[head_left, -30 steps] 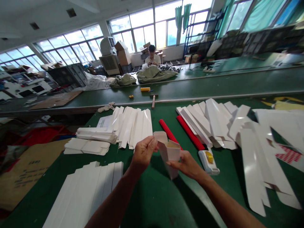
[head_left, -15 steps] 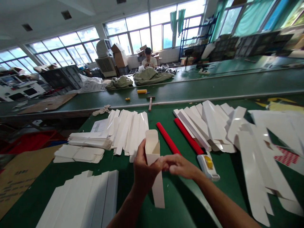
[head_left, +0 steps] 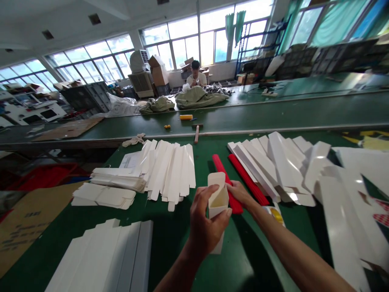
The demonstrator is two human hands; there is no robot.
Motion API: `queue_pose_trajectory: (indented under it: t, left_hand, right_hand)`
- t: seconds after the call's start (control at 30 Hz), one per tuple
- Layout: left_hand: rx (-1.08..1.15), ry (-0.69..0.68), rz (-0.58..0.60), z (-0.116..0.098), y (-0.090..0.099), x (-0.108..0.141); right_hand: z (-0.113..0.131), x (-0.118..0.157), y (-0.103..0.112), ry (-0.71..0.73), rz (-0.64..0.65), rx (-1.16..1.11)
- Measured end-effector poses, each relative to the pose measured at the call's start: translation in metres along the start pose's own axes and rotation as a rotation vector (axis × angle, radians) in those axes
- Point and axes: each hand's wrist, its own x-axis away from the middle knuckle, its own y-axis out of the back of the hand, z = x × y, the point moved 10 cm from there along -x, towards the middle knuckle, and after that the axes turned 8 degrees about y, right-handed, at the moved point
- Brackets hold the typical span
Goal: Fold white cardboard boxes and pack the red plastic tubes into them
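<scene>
My left hand (head_left: 206,221) is wrapped round a tall, narrow white paperboard box (head_left: 218,198). The box's top end is open, with a flap standing up at the back. Just to its right, my right hand (head_left: 239,194) grips a red ribbed stick (head_left: 221,167), its fingers partly hidden behind the box and stick. A second red stick (head_left: 247,178) lies farther right, alongside white cartons. Partly covered by my right forearm is a white dispenser with a yellow part (head_left: 277,214).
Flattened white cartons (head_left: 170,170) lie to the left, near banded stacks (head_left: 103,195) and a larger stack (head_left: 100,255). More white cartons (head_left: 279,162) spread on the right. A hammer-shaped tool (head_left: 197,134) lies ahead. Across the benches sits another person (head_left: 196,77).
My right hand has left the box front and taken hold of the nearer red stick, which has shifted toward the box. My left hand has moved right with the box.
</scene>
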Motion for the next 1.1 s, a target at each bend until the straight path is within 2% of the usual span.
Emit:
queue_pose_trajectory:
  t: [0.1,0.17,0.2,0.27,0.33,0.4,0.5,0.63,0.73,0.8,0.9,0.97,1.1]
  left_hand:
    - [0.032,0.031,0.037,-0.007,-0.002,0.000]
    - [0.047,0.055,0.071,-0.012,-0.007,0.003]
    - [0.040,0.063,0.083,-0.015,-0.010,0.005]
    - [0.003,0.066,0.099,-0.021,-0.015,0.008]
    - [-0.026,0.064,0.114,-0.027,-0.019,0.012]
    - [-0.041,0.041,0.131,-0.033,-0.023,0.017]
    - [-0.067,-0.037,0.109,-0.042,-0.022,0.023]
    - [-0.098,-0.124,0.060,-0.047,-0.018,0.030]
    - [-0.116,-0.138,0.021,-0.046,-0.014,0.031]
    - [-0.120,-0.151,0.005,-0.047,-0.013,0.032]
    - [-0.099,-0.169,0.038,-0.050,-0.018,0.034]
    - [-0.088,-0.172,0.054,-0.051,-0.022,0.036]
    - [-0.098,-0.176,0.011,-0.053,-0.019,0.036]
  right_hand:
    - [0.034,0.037,0.059,0.102,-0.141,-0.227]
    - [0.070,0.069,0.109,0.233,-0.314,-0.514]
    - [0.093,0.086,0.130,0.329,-0.356,-0.617]
    - [0.140,0.119,0.160,0.516,-0.393,-0.697]
    - [0.176,0.148,0.174,0.644,-0.418,-0.683]
    - [0.196,0.169,0.175,0.713,-0.442,-0.664]
    - [0.206,0.186,0.159,0.770,-0.426,-0.601]
    - [0.210,0.193,0.132,0.832,-0.380,-0.340]
    - [0.215,0.193,0.124,0.868,-0.358,-0.165]
    - [0.219,0.190,0.121,0.855,-0.298,-0.102]
    - [0.227,0.182,0.107,0.812,-0.119,-0.028]
    - [0.232,0.180,0.099,0.798,-0.051,0.029]
    - [0.235,0.183,0.098,0.818,-0.164,0.148]
